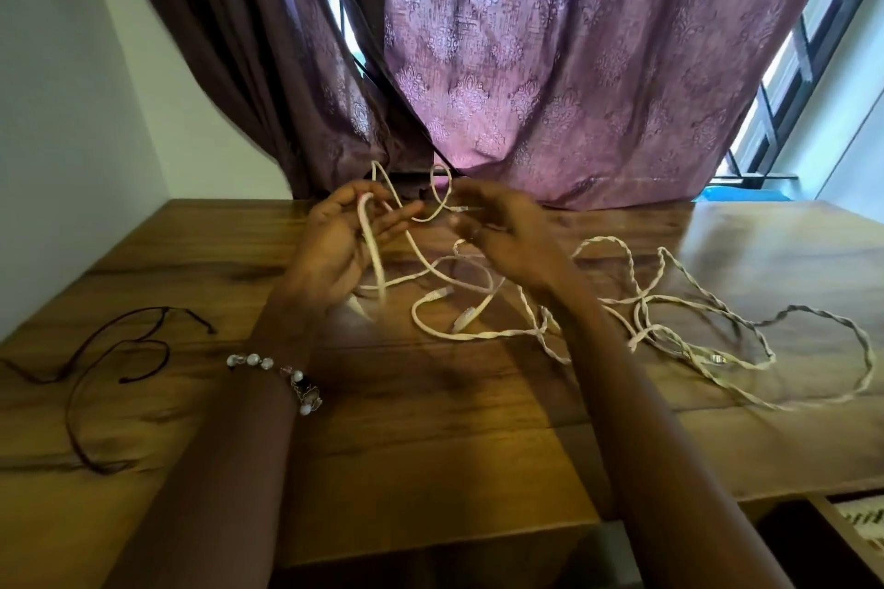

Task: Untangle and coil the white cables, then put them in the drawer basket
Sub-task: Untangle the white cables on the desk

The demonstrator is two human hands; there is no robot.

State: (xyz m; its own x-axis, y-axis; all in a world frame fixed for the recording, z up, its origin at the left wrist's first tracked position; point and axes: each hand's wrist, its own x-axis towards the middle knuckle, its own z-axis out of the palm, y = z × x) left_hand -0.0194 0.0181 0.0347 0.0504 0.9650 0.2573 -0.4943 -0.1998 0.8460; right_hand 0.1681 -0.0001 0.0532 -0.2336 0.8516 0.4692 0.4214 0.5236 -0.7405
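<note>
Both hands up over the wooden table (pixel 430 445), working the white cables (pixel 449 297).

Curtain (pixel 550 62) crowds the far edge at twelve o'clock, bare wood toward six. Left hand (pixel 335 244) curls around a raised loop; right hand (pixel 507 225) pinches a strand, blurred. Tangle trails to three o'clock; a dark cord (pixel 95 373) lies at nine.
</note>
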